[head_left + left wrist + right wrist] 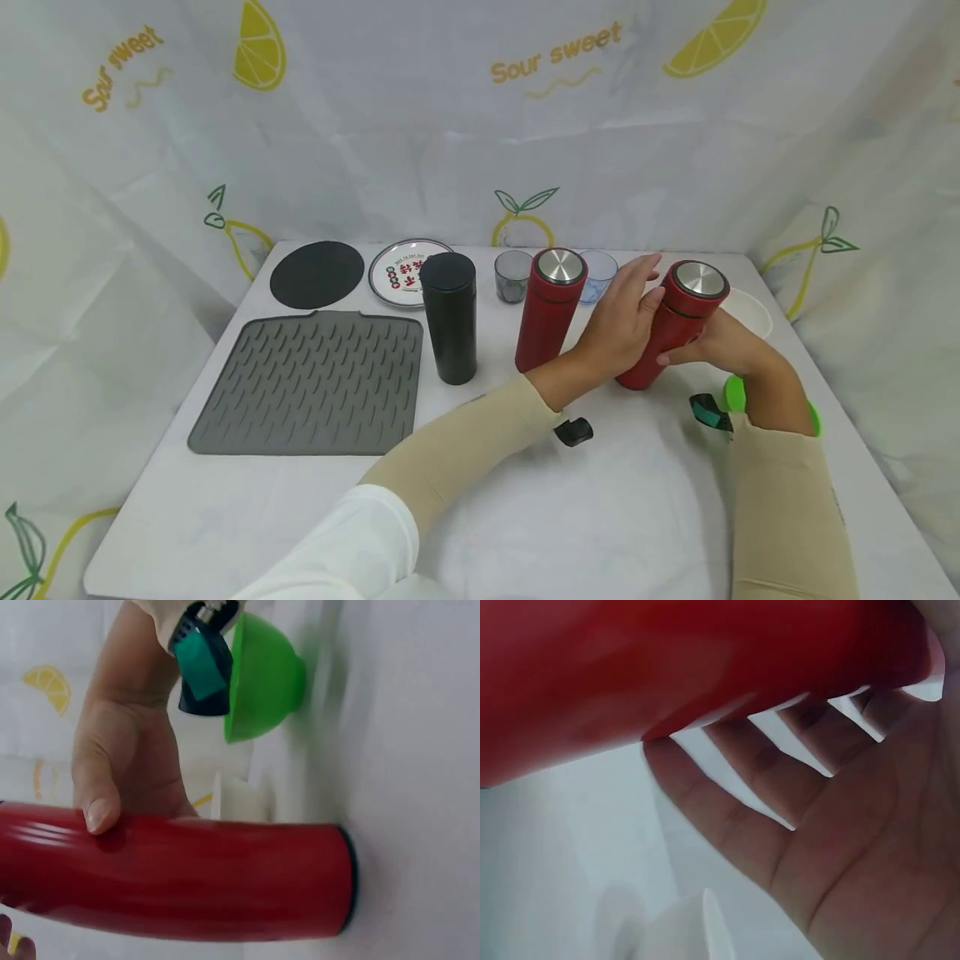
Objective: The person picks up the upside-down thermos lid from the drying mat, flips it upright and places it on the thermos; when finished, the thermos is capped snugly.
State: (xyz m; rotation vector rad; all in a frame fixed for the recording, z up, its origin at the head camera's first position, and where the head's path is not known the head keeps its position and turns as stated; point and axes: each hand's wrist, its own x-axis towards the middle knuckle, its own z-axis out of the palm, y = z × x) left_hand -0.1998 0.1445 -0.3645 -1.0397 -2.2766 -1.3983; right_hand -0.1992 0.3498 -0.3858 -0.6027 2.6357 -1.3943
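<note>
A red thermos [643, 367] with a silver lid leans slightly to the right on the table, its lower end down at the cloth. My right hand [727, 343] grips it from the right, thumb across the front and fingers spread behind, as the right wrist view shows. On its other side my left hand [617, 325] is raised with fingers extended, close beside the upper part of the same thermos. In the left wrist view the thermos [225, 877] lies across the picture, the right thumb pressed to its side and a few left fingertips [25, 949] at the lower corner.
Left of the hands stand a second red thermos [536, 325] and a black tumbler [450, 325]. Behind are two glasses, one grey [513, 287]. A ridged grey mat [307, 392], black disc [317, 275] and lettered plate [386, 279] lie left. A green bowl [262, 682] sits by the right wrist.
</note>
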